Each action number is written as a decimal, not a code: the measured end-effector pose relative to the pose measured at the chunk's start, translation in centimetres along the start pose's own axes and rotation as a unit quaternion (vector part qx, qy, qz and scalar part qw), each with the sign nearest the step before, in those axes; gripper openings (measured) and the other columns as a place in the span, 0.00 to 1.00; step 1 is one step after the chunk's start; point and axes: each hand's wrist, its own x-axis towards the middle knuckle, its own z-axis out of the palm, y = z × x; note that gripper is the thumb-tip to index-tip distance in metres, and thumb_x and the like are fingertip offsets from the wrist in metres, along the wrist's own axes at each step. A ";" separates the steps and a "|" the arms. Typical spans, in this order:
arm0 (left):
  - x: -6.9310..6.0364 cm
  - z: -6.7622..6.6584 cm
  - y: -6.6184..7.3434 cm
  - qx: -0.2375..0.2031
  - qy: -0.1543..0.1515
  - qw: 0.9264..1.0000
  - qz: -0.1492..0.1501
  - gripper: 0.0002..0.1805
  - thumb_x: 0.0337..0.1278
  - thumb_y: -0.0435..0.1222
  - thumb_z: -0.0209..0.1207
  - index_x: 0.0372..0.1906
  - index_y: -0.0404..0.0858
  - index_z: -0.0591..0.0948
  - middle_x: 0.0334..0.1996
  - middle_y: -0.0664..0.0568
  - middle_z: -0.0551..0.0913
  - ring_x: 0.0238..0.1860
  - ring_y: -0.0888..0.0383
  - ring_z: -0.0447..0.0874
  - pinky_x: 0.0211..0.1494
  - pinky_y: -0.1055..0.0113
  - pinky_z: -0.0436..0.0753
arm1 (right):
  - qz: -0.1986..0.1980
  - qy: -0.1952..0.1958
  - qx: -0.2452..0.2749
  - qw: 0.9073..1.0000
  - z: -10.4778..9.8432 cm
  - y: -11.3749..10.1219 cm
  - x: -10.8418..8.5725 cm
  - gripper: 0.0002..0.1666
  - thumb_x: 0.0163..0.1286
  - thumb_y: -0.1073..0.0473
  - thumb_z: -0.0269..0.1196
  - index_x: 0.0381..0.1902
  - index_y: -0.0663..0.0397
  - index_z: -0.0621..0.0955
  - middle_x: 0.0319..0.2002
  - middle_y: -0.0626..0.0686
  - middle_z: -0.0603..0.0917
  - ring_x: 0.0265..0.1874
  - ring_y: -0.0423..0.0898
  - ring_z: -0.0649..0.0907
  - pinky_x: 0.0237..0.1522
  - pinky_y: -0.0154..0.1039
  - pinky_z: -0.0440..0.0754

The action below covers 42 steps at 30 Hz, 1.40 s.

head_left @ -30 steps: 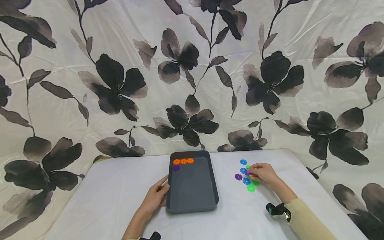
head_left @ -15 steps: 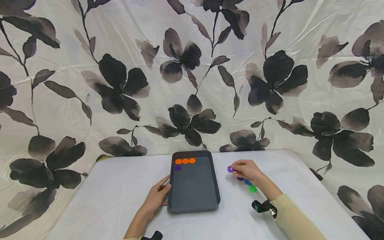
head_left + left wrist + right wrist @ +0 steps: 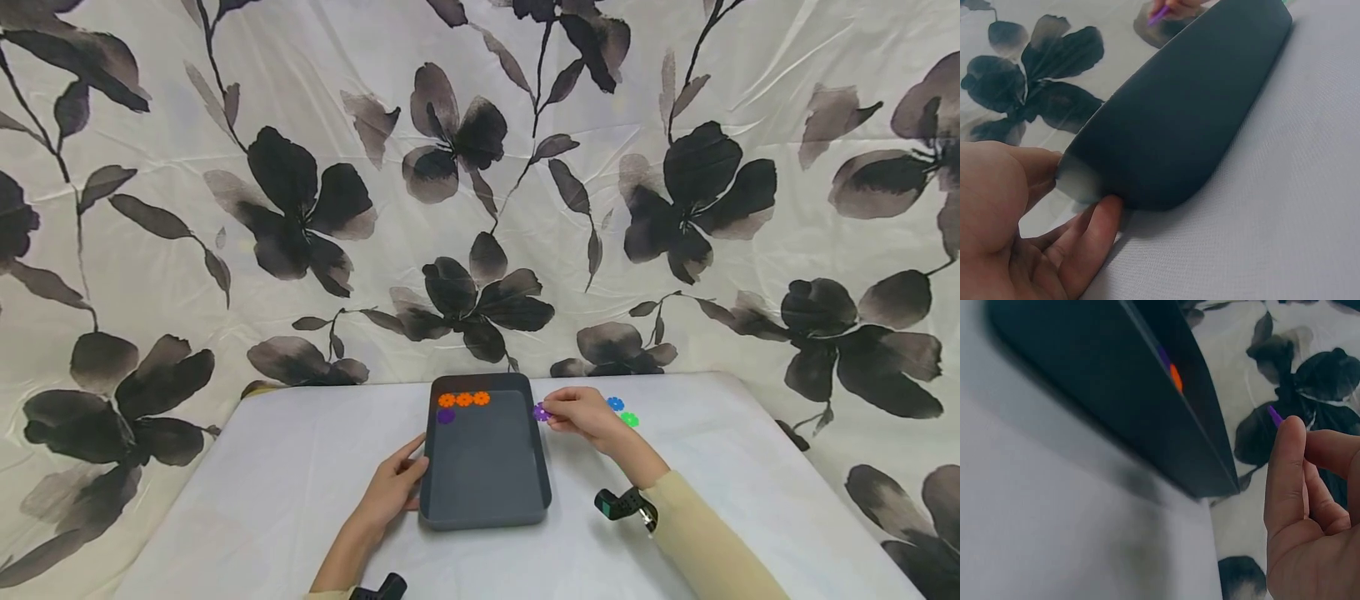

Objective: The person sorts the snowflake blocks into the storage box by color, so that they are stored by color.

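While the left hand [image 3: 392, 483] is gripping the grey tray [image 3: 483, 475] by its left wall, fingers bent about the edge, the tray's long axis is running near to far on the white table [image 3: 247, 492]. Three orange discs [image 3: 464, 400] are lying in a row at the far left; the lone purple disc [image 3: 446, 416] is resting just nearer than the leftmost. Key relation: it is lying almost straight left of the held purple disc [image 3: 539, 412], across the tray's width. That second one is hanging by the right wall, toward the far end, height hard to tell. The right hand [image 3: 591, 414] is pinching it between thumb and fingertip, disc leftmost. Farther right, a blue disc [image 3: 615, 403] and a green disc [image 3: 630, 420] are lying; cannot tell whether hand and forearm are hiding more.
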 end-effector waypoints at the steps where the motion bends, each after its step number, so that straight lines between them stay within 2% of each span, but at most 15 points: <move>1: 0.0 0.0 0.0 -0.001 0.000 1.000 0.002 0.28 0.69 0.44 0.56 0.72 0.50 0.68 0.46 0.43 0.72 0.43 0.50 0.74 0.34 0.59 0.86 | -0.002 -0.003 0.001 1.000 0.3 -0.2 0.1 0.12 0.66 0.66 0.64 0.45 0.70 0.80 0.30 0.56 0.83 0.23 0.41 0.82 0.30 0.34 0.85; 11: -0.5 0.2 0.0 -0.002 0.000 1.000 0.001 0.28 0.69 0.43 0.56 0.72 0.48 0.68 0.45 0.43 0.71 0.44 0.50 0.70 0.34 0.59 0.85 | -0.030 -0.038 -0.002 0.999 3.8 -1.2 1.2 0.14 0.68 0.66 0.63 0.47 0.74 0.80 0.29 0.57 0.83 0.22 0.40 0.82 0.30 0.32 0.84; 18: -0.6 0.2 -0.1 0.002 0.004 1.000 -0.011 0.27 0.70 0.43 0.55 0.72 0.49 0.68 0.46 0.43 0.71 0.44 0.50 0.70 0.34 0.59 0.85 | -0.020 -0.045 -0.004 0.999 6.3 -1.2 2.4 0.13 0.67 0.66 0.64 0.46 0.71 0.81 0.32 0.59 0.84 0.24 0.41 0.83 0.31 0.33 0.85; 25: -0.5 0.1 0.1 -0.006 0.003 1.000 -0.005 0.27 0.70 0.41 0.55 0.71 0.49 0.68 0.45 0.43 0.70 0.43 0.50 0.70 0.34 0.59 0.85 | -0.018 -0.058 0.007 0.998 8.3 -1.1 4.0 0.13 0.67 0.66 0.64 0.47 0.71 0.81 0.35 0.64 0.83 0.25 0.42 0.83 0.32 0.35 0.85; 35: 0.0 -0.3 0.2 -0.006 0.002 1.000 0.004 0.27 0.69 0.43 0.56 0.72 0.50 0.68 0.46 0.43 0.71 0.44 0.50 0.72 0.34 0.59 0.86 | -0.006 -0.048 0.017 0.999 10.4 -1.0 5.7 0.12 0.66 0.67 0.64 0.45 0.70 0.82 0.43 0.71 0.81 0.24 0.42 0.83 0.32 0.35 0.85; 42: 0.0 -0.1 0.1 -0.009 -0.004 1.000 0.004 0.27 0.70 0.42 0.55 0.72 0.48 0.68 0.46 0.43 0.71 0.45 0.49 0.71 0.34 0.59 0.86 | 0.004 -0.034 0.028 0.999 11.1 -0.2 6.6 0.11 0.66 0.69 0.64 0.45 0.71 0.81 0.37 0.66 0.83 0.23 0.42 0.83 0.31 0.35 0.85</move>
